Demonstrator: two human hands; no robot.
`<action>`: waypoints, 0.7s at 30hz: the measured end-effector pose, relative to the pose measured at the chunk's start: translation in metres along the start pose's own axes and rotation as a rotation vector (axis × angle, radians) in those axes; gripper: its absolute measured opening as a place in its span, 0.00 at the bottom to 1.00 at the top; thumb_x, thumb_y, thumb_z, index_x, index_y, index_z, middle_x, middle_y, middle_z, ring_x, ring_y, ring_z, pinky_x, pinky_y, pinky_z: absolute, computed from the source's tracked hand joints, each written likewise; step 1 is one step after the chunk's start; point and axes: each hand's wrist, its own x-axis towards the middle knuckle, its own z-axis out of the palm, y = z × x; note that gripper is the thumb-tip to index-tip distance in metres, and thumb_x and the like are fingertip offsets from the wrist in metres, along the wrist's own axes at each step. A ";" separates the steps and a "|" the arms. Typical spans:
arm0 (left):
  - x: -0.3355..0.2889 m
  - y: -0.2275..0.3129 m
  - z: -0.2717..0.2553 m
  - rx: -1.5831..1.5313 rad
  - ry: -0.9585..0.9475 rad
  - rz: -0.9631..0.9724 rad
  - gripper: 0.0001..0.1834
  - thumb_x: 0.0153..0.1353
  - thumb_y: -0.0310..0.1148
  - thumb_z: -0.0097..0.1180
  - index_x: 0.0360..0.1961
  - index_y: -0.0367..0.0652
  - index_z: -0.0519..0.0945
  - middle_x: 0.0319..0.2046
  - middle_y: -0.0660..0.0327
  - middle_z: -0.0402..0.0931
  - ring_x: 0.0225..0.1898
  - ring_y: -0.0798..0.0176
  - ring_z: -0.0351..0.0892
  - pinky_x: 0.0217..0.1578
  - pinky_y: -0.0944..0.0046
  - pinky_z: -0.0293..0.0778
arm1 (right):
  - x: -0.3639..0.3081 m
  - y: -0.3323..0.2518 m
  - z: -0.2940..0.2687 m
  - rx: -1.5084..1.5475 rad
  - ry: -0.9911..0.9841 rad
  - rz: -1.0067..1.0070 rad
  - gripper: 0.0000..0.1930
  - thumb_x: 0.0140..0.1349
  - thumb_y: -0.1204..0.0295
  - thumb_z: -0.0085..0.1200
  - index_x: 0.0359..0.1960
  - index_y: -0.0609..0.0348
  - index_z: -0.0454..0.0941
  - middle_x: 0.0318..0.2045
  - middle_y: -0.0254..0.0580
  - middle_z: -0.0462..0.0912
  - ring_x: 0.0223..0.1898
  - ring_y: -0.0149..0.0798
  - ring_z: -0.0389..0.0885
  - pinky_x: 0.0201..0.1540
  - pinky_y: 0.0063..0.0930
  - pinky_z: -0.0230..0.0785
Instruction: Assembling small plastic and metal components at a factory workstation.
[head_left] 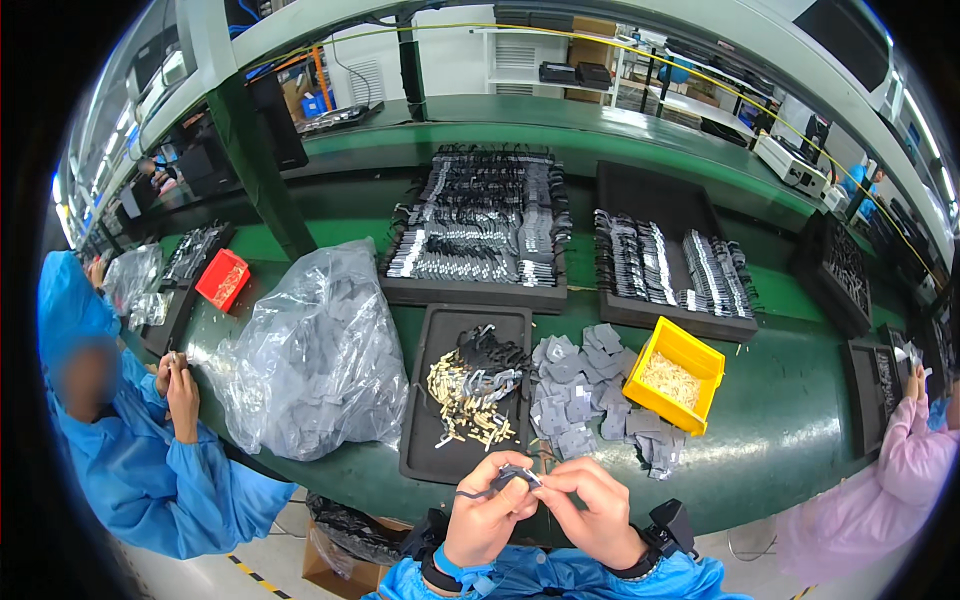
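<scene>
In front of the bench's near edge, my left hand (487, 512) pinches a small dark part with a thin cable (512, 474). My right hand (594, 508) meets it from the other side, thumb and forefinger closed at the part's pale end. Fingers cover much of it, so its exact kind cannot be told. Just beyond them lies a black tray (416, 420) with a heap of black-cabled parts (480, 385) with gold and silver pieces. To its right are loose grey square pads (575, 395) and a tilted yellow bin (709, 378) of small cream pieces.
A clear bag of grey pads (325, 350) bulges left of the tray. Two larger black trays (475, 293) (680, 322) hold rows of parts behind. A red bin (223, 280) and a co-worker in blue (150, 440) are left; a person in pink (880, 490) is right.
</scene>
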 end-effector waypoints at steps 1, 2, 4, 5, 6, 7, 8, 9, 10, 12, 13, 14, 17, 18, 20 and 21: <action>0.000 0.001 0.001 0.037 0.067 -0.012 0.11 0.59 0.26 0.52 0.43 0.38 0.68 0.25 0.64 0.67 0.25 0.73 0.62 0.26 0.72 0.59 | 0.001 0.001 -0.001 0.062 -0.024 0.045 0.08 0.50 0.83 0.58 0.33 0.64 0.76 0.28 0.43 0.77 0.26 0.31 0.77 0.27 0.21 0.69; 0.001 0.000 0.000 0.037 0.067 -0.013 0.11 0.59 0.26 0.52 0.43 0.38 0.68 0.25 0.64 0.67 0.25 0.73 0.62 0.26 0.72 0.59 | 0.002 0.002 -0.001 0.124 -0.048 0.089 0.08 0.50 0.83 0.58 0.33 0.64 0.76 0.29 0.43 0.77 0.27 0.30 0.77 0.28 0.21 0.70; 0.003 -0.002 -0.005 0.046 -0.003 0.045 0.14 0.60 0.27 0.51 0.46 0.36 0.69 0.27 0.63 0.70 0.26 0.74 0.64 0.26 0.73 0.60 | -0.002 0.007 0.000 0.253 -0.059 0.162 0.08 0.51 0.82 0.58 0.34 0.65 0.76 0.30 0.42 0.77 0.29 0.30 0.77 0.30 0.21 0.70; 0.003 -0.002 -0.006 0.046 -0.003 0.046 0.14 0.60 0.27 0.51 0.46 0.36 0.69 0.27 0.63 0.70 0.26 0.74 0.64 0.26 0.73 0.60 | -0.004 0.009 0.001 0.382 -0.072 0.233 0.08 0.51 0.82 0.58 0.34 0.65 0.76 0.31 0.42 0.77 0.30 0.29 0.76 0.32 0.21 0.70; 0.003 -0.002 -0.007 0.066 -0.003 0.055 0.14 0.60 0.27 0.51 0.47 0.36 0.69 0.27 0.63 0.70 0.26 0.74 0.64 0.25 0.73 0.59 | -0.006 0.012 0.001 0.382 -0.071 0.232 0.08 0.51 0.82 0.58 0.34 0.65 0.76 0.31 0.42 0.77 0.30 0.29 0.76 0.32 0.21 0.70; 0.003 -0.002 -0.007 0.086 -0.001 0.065 0.14 0.60 0.26 0.52 0.47 0.35 0.69 0.27 0.63 0.70 0.26 0.74 0.63 0.25 0.74 0.59 | -0.007 0.015 -0.001 0.401 -0.110 0.249 0.08 0.52 0.80 0.58 0.35 0.64 0.76 0.33 0.42 0.76 0.33 0.30 0.75 0.35 0.22 0.69; 0.004 -0.003 -0.006 0.086 -0.001 0.066 0.14 0.60 0.26 0.52 0.47 0.35 0.69 0.27 0.63 0.70 0.26 0.74 0.63 0.25 0.74 0.59 | -0.008 0.017 -0.003 0.420 -0.149 0.266 0.09 0.53 0.79 0.58 0.36 0.64 0.75 0.36 0.42 0.75 0.36 0.31 0.75 0.39 0.22 0.68; 0.004 -0.003 -0.004 0.145 0.016 0.094 0.15 0.58 0.25 0.53 0.46 0.35 0.68 0.27 0.62 0.71 0.24 0.74 0.64 0.24 0.73 0.59 | -0.007 0.019 -0.004 0.420 -0.149 0.264 0.09 0.53 0.79 0.58 0.36 0.64 0.75 0.36 0.42 0.75 0.36 0.31 0.75 0.39 0.22 0.68; 0.004 -0.003 -0.003 0.204 0.037 0.120 0.16 0.57 0.24 0.55 0.46 0.35 0.68 0.26 0.61 0.72 0.23 0.73 0.64 0.23 0.73 0.60 | -0.005 0.021 -0.006 0.382 -0.137 0.224 0.08 0.54 0.78 0.57 0.36 0.65 0.75 0.34 0.42 0.76 0.34 0.31 0.75 0.37 0.22 0.69; 0.004 -0.002 -0.001 0.250 0.052 0.130 0.16 0.56 0.23 0.55 0.46 0.35 0.68 0.27 0.60 0.72 0.23 0.73 0.65 0.23 0.73 0.61 | -0.006 0.022 -0.006 0.345 -0.125 0.184 0.08 0.54 0.78 0.57 0.35 0.65 0.74 0.33 0.41 0.77 0.32 0.30 0.76 0.36 0.22 0.69; 0.003 -0.001 -0.001 0.295 0.065 0.140 0.17 0.55 0.22 0.56 0.46 0.35 0.68 0.28 0.60 0.72 0.23 0.74 0.66 0.22 0.74 0.61 | -0.008 0.023 -0.005 0.445 -0.086 0.279 0.07 0.55 0.77 0.56 0.34 0.65 0.74 0.32 0.41 0.77 0.32 0.30 0.76 0.36 0.22 0.69; 0.003 0.000 0.001 0.295 0.065 0.140 0.17 0.55 0.22 0.56 0.46 0.35 0.68 0.28 0.60 0.72 0.23 0.74 0.66 0.22 0.74 0.61 | -0.009 0.022 -0.005 0.544 -0.046 0.374 0.06 0.56 0.77 0.55 0.33 0.66 0.74 0.32 0.42 0.77 0.32 0.30 0.76 0.37 0.22 0.69; 0.006 0.001 0.005 0.434 0.022 0.170 0.18 0.54 0.21 0.56 0.46 0.35 0.68 0.29 0.60 0.72 0.25 0.74 0.68 0.24 0.75 0.64 | -0.007 0.017 -0.006 0.418 -0.055 0.311 0.05 0.56 0.78 0.55 0.31 0.66 0.73 0.29 0.41 0.76 0.31 0.30 0.76 0.34 0.21 0.69; 0.007 0.000 0.005 0.505 0.020 0.188 0.18 0.54 0.20 0.55 0.46 0.35 0.68 0.29 0.60 0.72 0.26 0.74 0.68 0.24 0.74 0.64 | -0.006 0.017 -0.006 0.347 -0.061 0.258 0.04 0.56 0.79 0.55 0.31 0.66 0.73 0.28 0.41 0.76 0.30 0.30 0.76 0.33 0.20 0.69; 0.008 -0.002 0.004 0.569 0.016 0.209 0.18 0.54 0.20 0.55 0.46 0.35 0.68 0.29 0.60 0.72 0.27 0.74 0.68 0.25 0.74 0.65 | -0.004 0.017 -0.005 0.229 -0.056 0.186 0.04 0.55 0.79 0.54 0.30 0.65 0.72 0.27 0.41 0.75 0.27 0.31 0.75 0.29 0.20 0.68; 0.008 -0.001 0.000 0.548 -0.021 0.176 0.17 0.56 0.22 0.54 0.47 0.35 0.69 0.31 0.61 0.72 0.31 0.74 0.69 0.31 0.75 0.67 | -0.004 0.016 -0.002 0.180 0.008 0.144 0.04 0.55 0.79 0.54 0.30 0.65 0.72 0.26 0.42 0.75 0.26 0.31 0.75 0.28 0.21 0.67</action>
